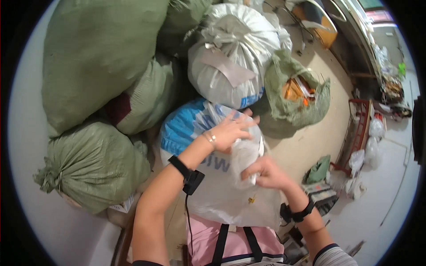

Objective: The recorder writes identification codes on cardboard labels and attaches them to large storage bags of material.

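Blue-white sack (222,190) | left hand (229,133): splayed | right hand (269,172): curled, gripping it

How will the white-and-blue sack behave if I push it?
The white-and-blue sack will probably crumple, since its skin wrinkles near the left hand. Its rounded bulge suggests it could roll. Contents are hidden, so weight is uncertain.

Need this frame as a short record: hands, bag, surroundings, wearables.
left hand: fingers spread against white-and-blue plastic sack, motion-blurred
right hand: appears to pinch the same sack's bunched white plastic
beyond: tied white sack
far right of it: open green woven sack, orange contents
left: tied green woven sack
wearables: black wrist straps, both arms
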Demonstrator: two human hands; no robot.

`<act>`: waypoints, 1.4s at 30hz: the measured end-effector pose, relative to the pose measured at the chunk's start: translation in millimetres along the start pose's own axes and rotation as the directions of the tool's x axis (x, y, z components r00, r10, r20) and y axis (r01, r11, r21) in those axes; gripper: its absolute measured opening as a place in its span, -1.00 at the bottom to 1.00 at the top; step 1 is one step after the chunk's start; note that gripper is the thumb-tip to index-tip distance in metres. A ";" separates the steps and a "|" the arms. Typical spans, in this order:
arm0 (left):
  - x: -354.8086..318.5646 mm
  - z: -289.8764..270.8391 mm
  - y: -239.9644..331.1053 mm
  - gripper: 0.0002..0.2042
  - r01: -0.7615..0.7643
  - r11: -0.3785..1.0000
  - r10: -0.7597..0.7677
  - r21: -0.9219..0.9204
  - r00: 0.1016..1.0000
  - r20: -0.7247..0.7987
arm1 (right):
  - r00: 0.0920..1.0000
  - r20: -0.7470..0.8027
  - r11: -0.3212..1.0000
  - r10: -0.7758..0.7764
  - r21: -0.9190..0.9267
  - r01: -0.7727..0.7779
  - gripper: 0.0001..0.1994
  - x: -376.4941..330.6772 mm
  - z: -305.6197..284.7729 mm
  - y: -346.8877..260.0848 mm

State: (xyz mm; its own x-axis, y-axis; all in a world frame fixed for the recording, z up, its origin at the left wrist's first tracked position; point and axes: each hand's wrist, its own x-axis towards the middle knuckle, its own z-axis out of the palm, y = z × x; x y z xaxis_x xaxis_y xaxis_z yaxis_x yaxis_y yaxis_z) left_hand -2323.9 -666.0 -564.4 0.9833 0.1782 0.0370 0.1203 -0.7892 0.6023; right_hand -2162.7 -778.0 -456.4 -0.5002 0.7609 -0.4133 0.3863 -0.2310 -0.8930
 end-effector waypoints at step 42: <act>-90.7 48.1 40.1 -0.73 0.505 0.688 -0.623 -0.521 0.780 -0.066 | 0.254 -0.966 0.906 0.042 -0.070 -0.418 -0.65 -53.6 -0.8 -23.7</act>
State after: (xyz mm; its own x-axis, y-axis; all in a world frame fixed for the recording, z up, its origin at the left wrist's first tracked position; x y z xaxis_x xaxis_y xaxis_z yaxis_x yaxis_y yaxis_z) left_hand -2401.8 -742.0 -582.0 0.6828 0.6691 -0.2934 0.5081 -0.1463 0.8488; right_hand -2144.4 -812.9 -412.9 0.6379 0.7696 0.0293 0.6137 -0.4849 -0.6231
